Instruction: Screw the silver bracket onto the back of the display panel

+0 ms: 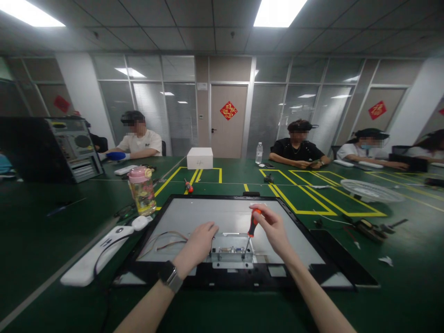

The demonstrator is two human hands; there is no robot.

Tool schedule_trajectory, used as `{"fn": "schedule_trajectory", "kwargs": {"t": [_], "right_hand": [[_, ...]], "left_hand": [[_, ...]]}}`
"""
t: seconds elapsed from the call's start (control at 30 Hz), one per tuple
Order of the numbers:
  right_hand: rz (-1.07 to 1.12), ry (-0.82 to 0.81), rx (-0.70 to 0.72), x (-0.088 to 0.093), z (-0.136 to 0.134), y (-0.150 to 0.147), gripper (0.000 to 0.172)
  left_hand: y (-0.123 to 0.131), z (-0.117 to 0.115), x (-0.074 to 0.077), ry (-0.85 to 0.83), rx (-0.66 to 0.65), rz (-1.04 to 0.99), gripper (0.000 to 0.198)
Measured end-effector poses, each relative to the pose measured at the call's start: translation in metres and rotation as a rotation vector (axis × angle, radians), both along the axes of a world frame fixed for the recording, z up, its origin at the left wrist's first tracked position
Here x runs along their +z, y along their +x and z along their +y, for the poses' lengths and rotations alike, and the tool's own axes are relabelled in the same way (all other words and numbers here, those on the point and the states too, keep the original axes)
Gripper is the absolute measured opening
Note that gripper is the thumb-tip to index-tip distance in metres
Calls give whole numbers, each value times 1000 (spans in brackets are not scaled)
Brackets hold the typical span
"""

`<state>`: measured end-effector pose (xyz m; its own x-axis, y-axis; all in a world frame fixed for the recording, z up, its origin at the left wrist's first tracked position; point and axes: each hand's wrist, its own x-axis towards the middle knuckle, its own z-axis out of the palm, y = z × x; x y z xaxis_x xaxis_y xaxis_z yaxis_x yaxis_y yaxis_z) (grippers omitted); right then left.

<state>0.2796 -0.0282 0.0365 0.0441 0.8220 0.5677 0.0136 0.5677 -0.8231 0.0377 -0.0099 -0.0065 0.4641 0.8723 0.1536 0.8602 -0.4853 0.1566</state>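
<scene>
Where the handle is pinched near its top, the fingers [266,216] of the right hand [275,231] are closed round a screwdriver [252,227] with a red and black grip. It is held nearly upright, with the tip set down on a small metal bracket [231,256]. So high a grip is probably taken so that the shaft can be spun while the tip is kept seated.

The left hand [199,240] is laid just beside the bracket's left edge, with its fingers bent down onto the grey back plate. Whether anything is pinched under them cannot be told; the hand seems to be placed there to steady the work. A watch [169,274] is worn on that wrist.

The bracket is fixed to the near middle of a monitor [208,280], which is laid face down on the green bench [398,277] so that its back is exposed. Thin wires [166,240] are looped across the plate to the left of the hand.

Further out, a white power strip [86,264] with a black cable and a pink-lidded bottle [142,190] are set at the left. Another small screwdriver [188,186] and a white box [200,158] are seen beyond the monitor. A fan grille [371,190] is laid at the right, and an opened computer case [74,148] is stood at the far left. Other people are seated round the far side.
</scene>
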Motion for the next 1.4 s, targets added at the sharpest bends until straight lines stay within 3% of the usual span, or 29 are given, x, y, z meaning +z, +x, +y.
{"fn": "schedule_trajectory", "kwargs": {"t": [0.17, 0.4, 0.6, 0.8, 1.03, 1.23, 1.4], "right_hand": [[55, -44, 162, 1, -4, -2, 35], [-63, 15, -28, 8, -5, -1, 24], [103, -105, 216, 4, -5, -2, 36], [54, -30, 15, 4, -4, -5, 24], [150, -94, 190, -3, -1, -5, 35], [68, -13, -3, 2, -2, -2, 18], [147, -82, 194, 1, -1, 0, 31]], "left_hand": [[0, 1, -1, 3, -6, -19, 60], [-1, 3, -4, -16, 3, -56, 57], [-1, 3, -4, 0, -1, -19, 58], [-1, 5, -6, 2, 6, -31, 58], [-1, 1, -1, -6, 2, -18, 58], [0, 2, -3, 3, 4, -32, 58], [0, 2, -2, 0, -2, -18, 59]]}}
